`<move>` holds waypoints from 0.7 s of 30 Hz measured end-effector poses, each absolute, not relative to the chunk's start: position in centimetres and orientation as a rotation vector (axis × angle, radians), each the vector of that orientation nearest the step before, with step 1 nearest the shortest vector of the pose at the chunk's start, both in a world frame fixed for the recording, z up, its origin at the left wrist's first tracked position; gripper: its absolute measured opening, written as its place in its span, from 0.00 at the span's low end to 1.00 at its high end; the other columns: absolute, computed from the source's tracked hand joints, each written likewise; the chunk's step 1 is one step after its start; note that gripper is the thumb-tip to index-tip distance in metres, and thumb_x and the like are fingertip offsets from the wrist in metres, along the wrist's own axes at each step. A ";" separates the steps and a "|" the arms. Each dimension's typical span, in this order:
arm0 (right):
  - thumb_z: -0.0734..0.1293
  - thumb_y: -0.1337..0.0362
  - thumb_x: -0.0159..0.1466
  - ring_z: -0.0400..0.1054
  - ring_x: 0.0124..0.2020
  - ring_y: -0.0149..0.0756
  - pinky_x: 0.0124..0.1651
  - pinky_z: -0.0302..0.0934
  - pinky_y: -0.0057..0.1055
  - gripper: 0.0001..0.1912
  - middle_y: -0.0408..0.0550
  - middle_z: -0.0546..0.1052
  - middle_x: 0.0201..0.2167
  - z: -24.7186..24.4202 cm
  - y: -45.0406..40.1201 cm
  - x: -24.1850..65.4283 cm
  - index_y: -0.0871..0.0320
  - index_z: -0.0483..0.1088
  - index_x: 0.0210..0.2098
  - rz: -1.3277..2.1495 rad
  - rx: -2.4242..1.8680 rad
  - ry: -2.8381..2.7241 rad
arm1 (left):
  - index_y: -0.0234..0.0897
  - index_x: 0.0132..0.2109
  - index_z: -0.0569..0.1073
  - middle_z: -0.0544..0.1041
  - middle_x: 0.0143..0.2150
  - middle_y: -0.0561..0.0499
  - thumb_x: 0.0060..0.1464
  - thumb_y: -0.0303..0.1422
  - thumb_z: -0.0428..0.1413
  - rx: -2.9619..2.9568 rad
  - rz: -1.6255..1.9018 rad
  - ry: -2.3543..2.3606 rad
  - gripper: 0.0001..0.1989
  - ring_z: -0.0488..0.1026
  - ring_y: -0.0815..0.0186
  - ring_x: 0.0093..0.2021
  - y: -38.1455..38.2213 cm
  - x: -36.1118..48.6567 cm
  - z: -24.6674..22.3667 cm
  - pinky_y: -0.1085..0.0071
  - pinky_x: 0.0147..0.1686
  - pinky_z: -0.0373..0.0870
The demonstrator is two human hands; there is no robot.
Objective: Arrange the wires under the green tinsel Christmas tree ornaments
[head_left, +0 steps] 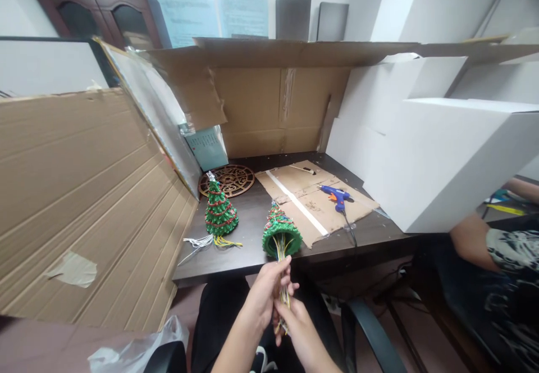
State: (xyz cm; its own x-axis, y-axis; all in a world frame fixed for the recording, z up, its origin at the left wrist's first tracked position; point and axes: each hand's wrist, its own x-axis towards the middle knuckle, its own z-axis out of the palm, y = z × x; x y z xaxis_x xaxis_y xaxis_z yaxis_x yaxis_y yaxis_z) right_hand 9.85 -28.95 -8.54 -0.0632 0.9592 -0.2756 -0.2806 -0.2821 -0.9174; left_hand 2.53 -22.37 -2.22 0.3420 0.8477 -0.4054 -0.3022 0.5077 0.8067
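Observation:
A small green Christmas tree ornament [281,232] lies on its side at the table's front edge, its hollow base facing me. From that base a bundle of thin white and yellow wires [281,248] runs toward me. My left hand [269,286] is closed around the bundle just below the base. Lower down, my right hand [295,317] is closed on the same wires, its fingers partly hidden. To the left stands a second tree [221,210] with red garland and a silver top, its white and yellow wires [213,242] spread on the table.
A blue glue gun [337,194] and a brush [303,169] lie on a flat cardboard sheet [290,193]. Behind the second tree is a round openwork disc [232,180]. Cardboard walls [252,98] and white boxes [455,159] surround the table. Another person's arm [471,244] is at right.

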 end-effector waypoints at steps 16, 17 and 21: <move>0.66 0.42 0.66 0.74 0.48 0.50 0.54 0.68 0.43 0.25 0.56 0.80 0.48 0.0 -24.1 20.7 0.57 0.79 0.44 0.605 -1.480 -1.331 | 0.41 0.26 0.58 0.51 0.16 0.62 0.41 0.76 0.51 0.725 1.011 0.997 0.40 0.50 0.76 0.15 -25.8 3.3 -6.2 0.76 0.17 0.54; 0.66 0.42 0.66 0.75 0.47 0.50 0.53 0.68 0.42 0.25 0.56 0.81 0.47 0.9 -23.3 20.5 0.57 0.79 0.45 0.624 -1.477 -1.363 | 0.41 0.26 0.58 0.52 0.16 0.62 0.40 0.76 0.51 0.720 1.006 1.002 0.40 0.50 0.76 0.14 -26.0 3.3 -6.4 0.75 0.17 0.54; 0.66 0.39 0.64 0.75 0.35 0.43 0.38 0.69 0.35 0.28 0.52 0.81 0.34 3.4 -19.0 18.6 0.58 0.79 0.39 1.012 -1.447 -1.449 | 0.40 0.25 0.57 0.50 0.17 0.63 0.38 0.76 0.52 0.706 0.987 1.034 0.41 0.46 0.79 0.15 -26.4 2.9 -7.0 0.77 0.16 0.46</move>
State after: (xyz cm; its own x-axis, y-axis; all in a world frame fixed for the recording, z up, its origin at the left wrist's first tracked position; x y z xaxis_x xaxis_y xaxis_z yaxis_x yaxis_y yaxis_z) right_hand 18.55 -19.01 3.37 0.0099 0.9998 0.0153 0.3297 0.0112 -0.9440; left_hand 2.87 -26.39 -7.02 0.1770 0.9129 -0.3678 -0.3253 0.4069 0.8536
